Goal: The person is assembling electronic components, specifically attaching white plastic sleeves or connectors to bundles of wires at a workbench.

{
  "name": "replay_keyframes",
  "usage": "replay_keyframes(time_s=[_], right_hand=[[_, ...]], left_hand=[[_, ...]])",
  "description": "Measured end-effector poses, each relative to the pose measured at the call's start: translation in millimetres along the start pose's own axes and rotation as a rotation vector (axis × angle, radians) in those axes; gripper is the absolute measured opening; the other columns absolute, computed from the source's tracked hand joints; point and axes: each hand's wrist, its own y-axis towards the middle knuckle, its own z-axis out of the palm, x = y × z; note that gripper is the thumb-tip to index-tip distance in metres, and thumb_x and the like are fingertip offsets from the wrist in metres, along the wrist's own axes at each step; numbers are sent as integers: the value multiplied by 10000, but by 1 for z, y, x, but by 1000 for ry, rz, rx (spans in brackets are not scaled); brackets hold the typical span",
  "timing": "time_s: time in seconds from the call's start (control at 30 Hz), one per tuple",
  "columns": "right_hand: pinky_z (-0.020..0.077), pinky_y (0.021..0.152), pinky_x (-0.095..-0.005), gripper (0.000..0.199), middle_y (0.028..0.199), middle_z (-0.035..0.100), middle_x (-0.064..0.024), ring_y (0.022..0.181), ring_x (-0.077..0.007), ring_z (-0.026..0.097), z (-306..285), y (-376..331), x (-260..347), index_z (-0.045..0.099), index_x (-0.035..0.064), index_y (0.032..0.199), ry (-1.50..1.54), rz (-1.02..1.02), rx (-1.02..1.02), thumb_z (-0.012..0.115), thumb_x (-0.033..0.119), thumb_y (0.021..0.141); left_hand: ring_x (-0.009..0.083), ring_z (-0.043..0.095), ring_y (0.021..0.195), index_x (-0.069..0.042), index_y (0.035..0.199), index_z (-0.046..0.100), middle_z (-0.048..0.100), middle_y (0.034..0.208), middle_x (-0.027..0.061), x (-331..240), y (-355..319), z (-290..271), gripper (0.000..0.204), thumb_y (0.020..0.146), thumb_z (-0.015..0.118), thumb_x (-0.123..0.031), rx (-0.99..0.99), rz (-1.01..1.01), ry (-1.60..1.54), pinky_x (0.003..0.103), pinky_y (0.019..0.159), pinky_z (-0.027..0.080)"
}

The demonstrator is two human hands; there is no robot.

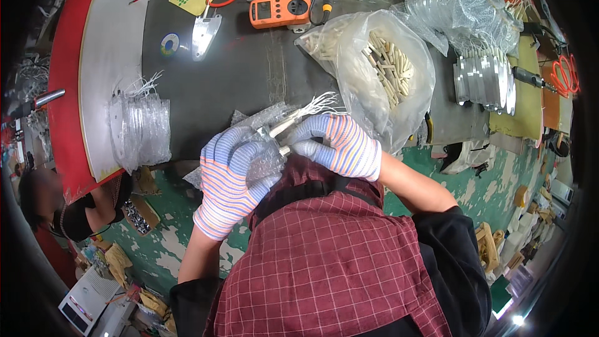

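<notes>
One camera on the person's head, looking down.

The head view looks straight down from above, close to the person's chest and red checked apron [331, 262]. It faces the dark table [249, 68] in front, which fills the top half. The two gloved hands sit near the middle, very near the camera. The green floor [168, 249] shows below the table's edge. The picture is round and wide, so straight edges bend near its rim. There is only this one view.

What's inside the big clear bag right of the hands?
The clear bag holds pale, stick-like tubes piled lengthwise. Crinkled plastic hides the lower layers, so how deep the pile goes cannot be seen.
</notes>
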Motion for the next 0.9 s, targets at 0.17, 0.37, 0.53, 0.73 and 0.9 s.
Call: replay_keyframes(time_s=[0.17, 0.37, 0.53, 0.73, 0.9], right_hand=[[525, 802, -448, 206, 919, 702, -163, 881, -384, 662, -8, -3, -23, 684, 109, 1091, -363, -75, -168, 599, 242, 958], [524, 859, -376, 225, 1020, 705, -181, 952, -339, 684, -19, -42, -35, 690, 22, 1110, -65, 195, -327, 630, 168, 949], [509, 749, -281, 200, 905, 688, -73, 818, -134, 628, -5, -55, -37, 685, 16, 1141, 108, 269, -607, 633, 103, 968], [492, 647, -254, 138, 824, 642, -17, 701, -71, 576, 0, -72, -40, 660, 6, 1059, 284, 353, -729, 627, 104, 967], [522, 809, -372, 203, 894, 710, -157, 873, -296, 677, 25, -88, -61, 706, 11, 929, -44, 311, -158, 670, 211, 923]], left_hand=[[377, 520, 1156, -124, 1230, 581, 537, 1270, 160, 6, 2, 22, 692, 633, 875, -313, 32, -63, 138, 493, 985, 420], [350, 522, 1164, -170, 1445, 511, 520, 1293, 150, 3, 5, 28, 805, 716, 785, -373, 162, -120, 177, 480, 993, 393], [354, 543, 1149, -172, 1457, 504, 537, 1280, 161, 0, 8, 25, 820, 714, 786, -369, 168, -123, 181, 477, 985, 407], [370, 567, 1145, -95, 1428, 510, 566, 1290, 184, 0, 13, 13, 900, 654, 836, -420, 246, -111, 188, 472, 995, 441], [428, 478, 1270, -77, 1453, 463, 510, 1381, 220, 44, 10, -27, 979, 637, 854, -448, 494, -296, -151, 498, 1070, 393]])
